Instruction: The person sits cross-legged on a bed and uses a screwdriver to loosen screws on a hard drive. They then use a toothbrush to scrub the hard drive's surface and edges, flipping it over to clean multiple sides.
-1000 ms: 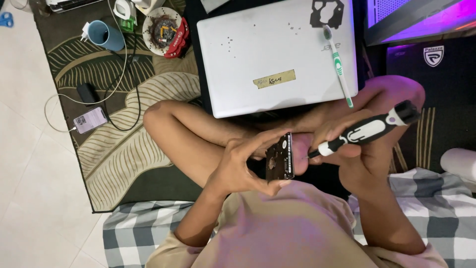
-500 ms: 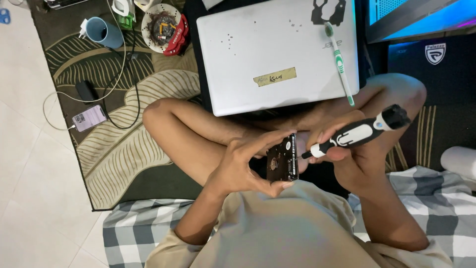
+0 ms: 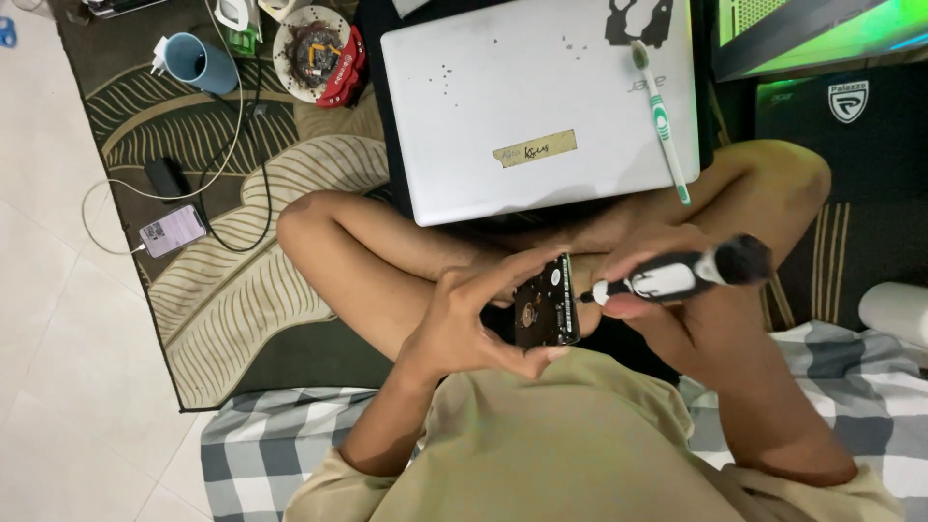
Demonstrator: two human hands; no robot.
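Our left hand point(image 3: 464, 324) gripping the drive point(image 3: 546, 307); right hand point(image 3: 667, 304) closed on the screwdriver point(image 3: 677, 275), tip seemingly touching.

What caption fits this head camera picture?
Left hand holds a small hard drive while right hand points a screwdriver at it.

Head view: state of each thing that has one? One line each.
Left hand: gripping the hard drive by its edges.
Right hand: closed on the screwdriver.
Hard drive: held on edge, off the lap.
Screwdriver: tip at the drive's edge.
Laptop: lid shut.
Toothbrush: lying on the laptop.
Phone: screen lit, cable plugged in.
Blue cup: on its side.
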